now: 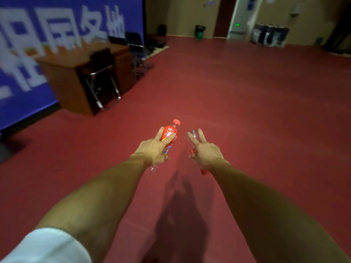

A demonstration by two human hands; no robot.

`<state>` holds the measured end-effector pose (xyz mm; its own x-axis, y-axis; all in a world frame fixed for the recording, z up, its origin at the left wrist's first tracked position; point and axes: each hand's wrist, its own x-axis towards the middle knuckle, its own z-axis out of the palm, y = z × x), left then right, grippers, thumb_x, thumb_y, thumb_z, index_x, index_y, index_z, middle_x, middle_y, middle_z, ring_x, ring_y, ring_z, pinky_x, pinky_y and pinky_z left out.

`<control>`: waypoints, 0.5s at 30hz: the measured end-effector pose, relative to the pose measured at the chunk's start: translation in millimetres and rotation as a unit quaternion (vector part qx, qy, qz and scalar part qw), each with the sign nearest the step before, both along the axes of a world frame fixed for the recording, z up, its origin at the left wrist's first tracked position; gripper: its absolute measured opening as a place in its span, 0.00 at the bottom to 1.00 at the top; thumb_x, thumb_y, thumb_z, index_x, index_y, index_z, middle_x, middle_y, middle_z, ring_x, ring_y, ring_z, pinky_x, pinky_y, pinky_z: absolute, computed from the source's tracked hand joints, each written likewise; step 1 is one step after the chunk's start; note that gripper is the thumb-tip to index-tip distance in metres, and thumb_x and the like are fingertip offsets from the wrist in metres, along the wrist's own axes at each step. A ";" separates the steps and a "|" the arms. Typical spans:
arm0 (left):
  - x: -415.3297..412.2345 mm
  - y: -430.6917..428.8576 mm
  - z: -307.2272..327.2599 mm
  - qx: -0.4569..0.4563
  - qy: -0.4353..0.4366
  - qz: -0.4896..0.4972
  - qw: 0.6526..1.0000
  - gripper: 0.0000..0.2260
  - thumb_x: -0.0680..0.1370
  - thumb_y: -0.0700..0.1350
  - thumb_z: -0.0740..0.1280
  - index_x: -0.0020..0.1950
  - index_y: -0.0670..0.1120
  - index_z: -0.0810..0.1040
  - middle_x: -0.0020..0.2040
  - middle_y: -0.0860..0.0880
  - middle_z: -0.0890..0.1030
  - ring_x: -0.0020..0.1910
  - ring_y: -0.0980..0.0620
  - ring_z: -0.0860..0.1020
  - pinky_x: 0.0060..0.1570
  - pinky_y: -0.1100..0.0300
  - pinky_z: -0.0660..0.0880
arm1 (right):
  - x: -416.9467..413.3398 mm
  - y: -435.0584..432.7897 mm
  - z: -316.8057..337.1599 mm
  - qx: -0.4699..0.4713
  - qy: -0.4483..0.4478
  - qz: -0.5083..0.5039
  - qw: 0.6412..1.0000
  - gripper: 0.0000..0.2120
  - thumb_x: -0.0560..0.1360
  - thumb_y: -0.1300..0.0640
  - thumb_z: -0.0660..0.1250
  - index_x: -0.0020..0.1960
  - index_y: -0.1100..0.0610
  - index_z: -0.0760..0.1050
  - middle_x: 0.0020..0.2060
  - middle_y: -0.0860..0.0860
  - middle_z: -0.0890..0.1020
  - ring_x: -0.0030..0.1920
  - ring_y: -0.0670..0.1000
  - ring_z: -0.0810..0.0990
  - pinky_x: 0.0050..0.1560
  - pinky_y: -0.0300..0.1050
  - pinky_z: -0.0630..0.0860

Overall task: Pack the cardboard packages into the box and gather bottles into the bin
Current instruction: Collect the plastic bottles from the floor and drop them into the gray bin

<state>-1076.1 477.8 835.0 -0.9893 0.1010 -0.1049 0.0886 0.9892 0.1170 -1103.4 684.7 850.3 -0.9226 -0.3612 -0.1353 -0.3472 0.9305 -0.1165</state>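
Left grip (153, 149) clamped on red-labelled plastic bottle (169, 133); right grip (205, 150) clamped on clear plastic bottle (194, 133), above red floor (247, 111).

We've got both arms in the head view. Left hand (152, 150) and right hand (206, 152): bare, as far as the blur lets us tell. Left forearm (98, 192): bare from the wrist to near the elbow, then a white sleeve (47, 245) takes over. The sleeve is plain, smooth fabric with a soft rounded edge and fills the bottom-left corner. Right forearm (266, 205): bare right up to the frame edge. Fingers (158, 133): too blurred for us to read nails or finer detail.
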 end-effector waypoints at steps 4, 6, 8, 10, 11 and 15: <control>-7.1 -151.0 -0.7 0.012 0.012 0.098 0.995 0.41 0.77 0.56 0.69 0.80 0.63 0.44 0.82 0.46 0.40 0.67 0.38 0.74 0.63 0.49 0.74 | -42.8 -153.8 -2.0 -0.022 0.003 0.084 0.996 0.37 0.81 0.50 0.64 0.81 0.43 0.45 0.81 0.53 0.40 0.66 0.61 0.75 0.62 0.52 0.73; -5.5 -220.5 -0.5 0.013 0.009 0.136 0.991 0.41 0.77 0.55 0.69 0.80 0.63 0.44 0.82 0.46 0.40 0.66 0.39 0.75 0.62 0.49 0.74 | -56.0 -227.5 0.9 -0.033 0.001 0.118 0.992 0.37 0.81 0.50 0.64 0.81 0.43 0.45 0.81 0.53 0.40 0.65 0.60 0.75 0.63 0.51 0.73; -3.8 -286.2 0.5 0.008 0.016 0.171 0.985 0.41 0.77 0.55 0.69 0.80 0.63 0.45 0.82 0.46 0.40 0.65 0.39 0.75 0.61 0.49 0.75 | -65.9 -295.0 3.5 -0.042 0.008 0.150 0.988 0.37 0.82 0.50 0.64 0.81 0.43 0.44 0.81 0.52 0.40 0.64 0.60 0.76 0.63 0.51 0.73; 0.8 -341.6 -2.1 0.018 0.013 0.218 0.976 0.41 0.77 0.55 0.69 0.80 0.63 0.45 0.82 0.46 0.40 0.66 0.38 0.75 0.60 0.49 0.74 | -73.0 -353.2 2.7 -0.038 -0.002 0.176 0.984 0.37 0.82 0.50 0.64 0.81 0.42 0.44 0.81 0.52 0.40 0.63 0.60 0.77 0.62 0.52 0.74; 2.0 -365.9 -4.1 0.023 0.013 0.234 0.972 0.41 0.77 0.56 0.69 0.80 0.63 0.45 0.82 0.46 0.40 0.66 0.38 0.75 0.60 0.50 0.74 | -76.4 -380.3 2.4 -0.036 -0.007 0.192 0.981 0.37 0.82 0.50 0.64 0.81 0.42 0.44 0.81 0.52 0.40 0.63 0.60 0.77 0.61 0.52 0.74; -6.2 -452.9 -8.1 0.027 0.008 0.272 0.962 0.40 0.78 0.56 0.69 0.80 0.62 0.45 0.82 0.46 0.40 0.66 0.38 0.74 0.60 0.49 0.75 | -105.0 -483.9 -1.2 -0.029 -0.007 0.249 0.968 0.37 0.82 0.49 0.64 0.81 0.43 0.44 0.81 0.53 0.40 0.62 0.60 0.78 0.60 0.53 0.74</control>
<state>-1082.3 24.9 826.9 -0.8983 -0.4281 -0.0986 -0.4391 0.8817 0.1724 -1208.3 200.8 849.1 -0.6296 -0.7687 -0.1128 -0.7495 0.6392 -0.1720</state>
